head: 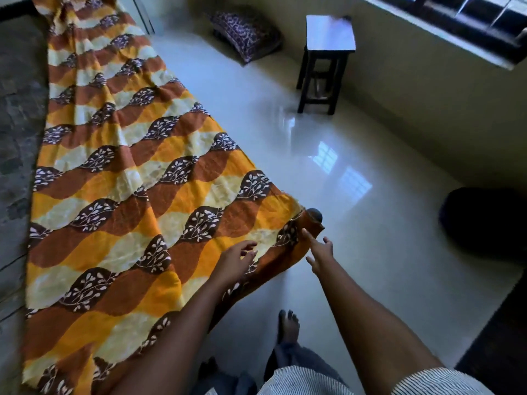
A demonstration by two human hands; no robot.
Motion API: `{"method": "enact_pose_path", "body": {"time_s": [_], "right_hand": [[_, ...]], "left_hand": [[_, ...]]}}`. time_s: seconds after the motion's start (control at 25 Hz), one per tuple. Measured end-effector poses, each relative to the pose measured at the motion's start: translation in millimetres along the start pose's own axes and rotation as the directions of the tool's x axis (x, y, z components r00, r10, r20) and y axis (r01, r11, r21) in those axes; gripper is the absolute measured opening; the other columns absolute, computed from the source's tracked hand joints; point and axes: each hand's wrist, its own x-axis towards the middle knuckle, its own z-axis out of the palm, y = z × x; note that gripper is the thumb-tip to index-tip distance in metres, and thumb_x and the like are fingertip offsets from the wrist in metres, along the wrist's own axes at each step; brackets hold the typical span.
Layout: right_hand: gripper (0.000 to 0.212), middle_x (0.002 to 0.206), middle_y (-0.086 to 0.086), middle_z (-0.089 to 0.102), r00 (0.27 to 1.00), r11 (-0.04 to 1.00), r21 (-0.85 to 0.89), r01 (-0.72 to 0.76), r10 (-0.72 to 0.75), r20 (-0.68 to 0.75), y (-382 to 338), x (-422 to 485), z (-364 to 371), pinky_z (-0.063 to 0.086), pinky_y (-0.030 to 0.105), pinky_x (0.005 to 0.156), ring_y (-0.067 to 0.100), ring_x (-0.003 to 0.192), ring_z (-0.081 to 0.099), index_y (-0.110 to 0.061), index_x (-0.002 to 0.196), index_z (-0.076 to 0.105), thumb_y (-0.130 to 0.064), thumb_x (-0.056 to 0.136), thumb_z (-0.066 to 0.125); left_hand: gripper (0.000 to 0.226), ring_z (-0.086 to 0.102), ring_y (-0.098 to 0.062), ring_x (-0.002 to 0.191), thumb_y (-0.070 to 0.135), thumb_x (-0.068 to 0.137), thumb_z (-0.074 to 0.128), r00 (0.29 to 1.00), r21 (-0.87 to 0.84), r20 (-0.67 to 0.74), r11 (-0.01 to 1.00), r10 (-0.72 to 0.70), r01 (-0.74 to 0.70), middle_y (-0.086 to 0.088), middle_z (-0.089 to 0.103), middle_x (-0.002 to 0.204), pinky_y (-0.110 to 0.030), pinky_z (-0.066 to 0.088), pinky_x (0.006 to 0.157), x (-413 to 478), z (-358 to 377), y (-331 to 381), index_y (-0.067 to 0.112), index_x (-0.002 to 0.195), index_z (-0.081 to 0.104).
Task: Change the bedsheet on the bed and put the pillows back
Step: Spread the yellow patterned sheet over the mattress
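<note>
head view, left grip [236, 260] and right grip [320, 252] released, bedsheet [128, 181] corner just beside both

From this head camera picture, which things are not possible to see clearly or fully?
1. Head view: the bedsheet covers whatever carries the dark knob at its corner.
2. Head view: the dark bulk on the floor at the right lies in shadow, so it cannot be identified.
3. Head view: the window is cut off by the top edge.
</note>
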Motion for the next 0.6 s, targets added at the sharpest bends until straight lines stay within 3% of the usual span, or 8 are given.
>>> {"method": "enact_pose_path", "body": {"time_s": [0.12, 0.2, 0.24, 0.28, 0.36, 0.4, 0.48, 0.6], "right_hand": [[0.06, 0.127, 0.014, 0.058, 0.998, 0.992, -0.122, -0.015, 0.023, 0.059, -9.1, 18.1, -5.6, 0.047, 0.038, 0.096, 0.03, 0.117, 0.055, -0.01, 0.129, 0.049, -0.026, 0.077, 0.075], [0.051, 0.121, 0.007, 0.062, 0.982, 0.926, -0.324, 0.191, -0.182, 0.061, -7.1, 7.4, -10.0, 0.049, 0.039, 0.095, 0.025, 0.111, 0.058, -0.011, 0.124, 0.054, -0.027, 0.079, 0.073], [0.049, 0.12, 0.0, 0.06, 0.927, 0.824, -0.431, 0.369, -0.357, 0.111, -6.8, -6.1, -11.7, 0.049, 0.035, 0.094, 0.019, 0.109, 0.057, -0.013, 0.125, 0.054, -0.026, 0.081, 0.071], [0.047, 0.116, -0.007, 0.057, 0.824, 0.671, -0.492, 0.555, -0.526, 0.212, -7.4, -23.3, -12.4, 0.049, 0.028, 0.091, 0.012, 0.106, 0.056, -0.014, 0.127, 0.053, -0.023, 0.083, 0.069], [0.042, 0.112, -0.008, 0.057, 0.563, 0.343, -0.472, 0.812, -0.672, 0.481, -10.7, -55.2, -10.7, 0.043, 0.009, 0.083, 0.007, 0.101, 0.055, -0.015, 0.127, 0.054, -0.017, 0.086, 0.065], [0.04, 0.114, -0.005, 0.059, 0.469, 0.225, -0.438, 0.87, -0.648, 0.6, -11.7, -65.8, -8.3, 0.038, 0.001, 0.08, 0.007, 0.102, 0.056, -0.016, 0.127, 0.054, -0.015, 0.087, 0.063], [0.045, 0.12, -0.001, 0.057, 0.396, 0.128, -0.388, 0.913, -0.512, 0.763, -15.9, -83.8, -2.6, 0.04, 0.001, 0.083, 0.007, 0.104, 0.056, -0.02, 0.131, 0.05, -0.015, 0.089, 0.061], [0.055, 0.125, -0.002, 0.057, 0.387, 0.218, -0.328, 0.919, -0.347, 0.854, -21.9, -104.7, 2.5, 0.05, 0.02, 0.091, 0.006, 0.109, 0.057, -0.023, 0.14, 0.04, -0.012, 0.089, 0.059]], "left_hand": [[0.026, 0.053, -0.008, 0.098, 0.02, 0.096, 0.049, 0.994, -0.112, -0.006, 0.988, -0.107, 0.105, -0.004, 0.059, 0.121, -0.004, 0.041, 0.062, 7.4, 14.0, 17.9, 0.017, 0.12, 0.06], [0.022, 0.055, -0.01, 0.104, 0.023, 0.096, 0.05, 0.989, -0.231, -0.012, 0.963, -0.147, 0.14, -0.002, 0.059, 0.125, -0.017, 0.046, 0.079, 4.3, 20.8, 27.4, 0.024, 0.115, 0.06], [0.02, 0.055, -0.012, 0.109, 0.026, 0.095, 0.05, 0.987, -0.309, -0.018, 0.94, -0.157, 0.144, -0.001, 0.059, 0.126, -0.024, 0.046, 0.087, 2.3, 23.3, 33.3, 0.028, 0.112, 0.06], [0.018, 0.055, -0.014, 0.113, 0.027, 0.095, 0.05, 0.986, -0.389, -0.021, 0.91, -0.166, 0.145, -0.001, 0.059, 0.125, -0.028, 0.046, 0.092, -0.5, 26.2, 39.5, 0.031, 0.111, 0.058], [0.021, 0.056, -0.014, 0.114, 0.031, 0.093, 0.054, 0.988, -0.514, -0.02, 0.849, -0.151, 0.12, 0.0, 0.06, 0.124, -0.031, 0.046, 0.097, -8.7, 34.5, 48.7, 0.031, 0.113, 0.056], [0.027, 0.057, -0.015, 0.114, 0.036, 0.089, 0.058, 0.99, -0.57, -0.025, 0.815, -0.139, 0.1, 0.0, 0.061, 0.123, -0.035, 0.045, 0.1, -14.3, 39.6, 49.9, 0.03, 0.115, 0.056], [0.041, 0.06, -0.019, 0.113, 0.048, 0.079, 0.066, 0.984, -0.69, -0.073, 0.721, -0.165, 0.069, -0.001, 0.064, 0.12, -0.043, 0.045, 0.101, -27.7, 48.5, 49.2, 0.03, 0.116, 0.058], [0.033, 0.065, -0.021, 0.103, 0.031, 0.077, 0.066, 0.931, -0.819, -0.215, 0.574, -0.294, -0.008, -0.004, 0.068, 0.112, -0.041, 0.05, 0.092, -46.2, 43.5, 52.4, 0.027, 0.108, 0.06]]}}
